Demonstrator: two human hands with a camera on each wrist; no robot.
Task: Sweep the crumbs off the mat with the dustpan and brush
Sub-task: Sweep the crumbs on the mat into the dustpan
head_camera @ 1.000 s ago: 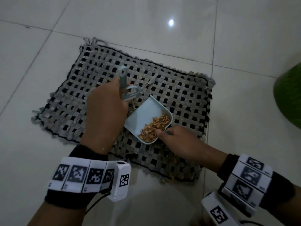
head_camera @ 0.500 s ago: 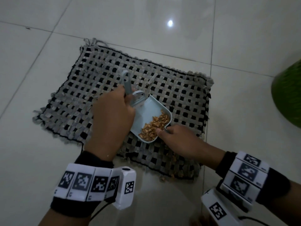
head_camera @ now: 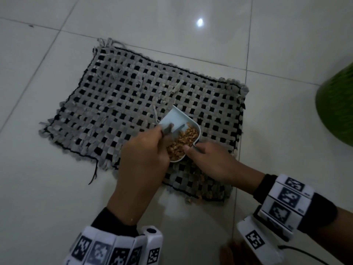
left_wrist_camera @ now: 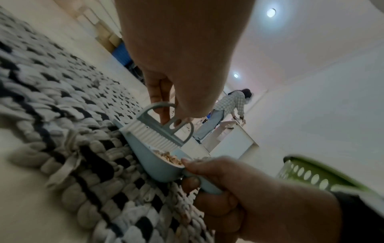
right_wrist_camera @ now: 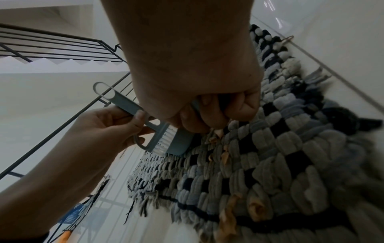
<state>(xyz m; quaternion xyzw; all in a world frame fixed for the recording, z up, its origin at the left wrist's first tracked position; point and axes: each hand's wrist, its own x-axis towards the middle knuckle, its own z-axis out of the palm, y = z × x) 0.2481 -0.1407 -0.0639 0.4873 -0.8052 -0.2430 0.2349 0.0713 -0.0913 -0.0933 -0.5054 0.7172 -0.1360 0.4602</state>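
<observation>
A woven grey and black mat (head_camera: 118,104) lies on the tiled floor. My right hand (head_camera: 208,159) grips the handle of a pale blue dustpan (head_camera: 179,119) resting on the mat, its rear end raised and its back full of orange-brown crumbs (head_camera: 181,142). My left hand (head_camera: 145,153) pinches the handle of a small grey-blue brush (left_wrist_camera: 164,126); its white bristles (left_wrist_camera: 149,136) sit inside the pan against the crumbs. More crumbs (right_wrist_camera: 224,154) lie on the mat under and behind the pan, near its front edge (head_camera: 196,196).
A green perforated basket (head_camera: 336,108) stands at the right. A stair railing (right_wrist_camera: 51,49) rises beside the mat. A person (left_wrist_camera: 226,108) bends over a white table far off. White floor tiles (head_camera: 47,188) surround the mat.
My left hand has drawn the brush toward me, from the pan's mouth into the pan up against the crumbs. The pan has stayed in the right hand.
</observation>
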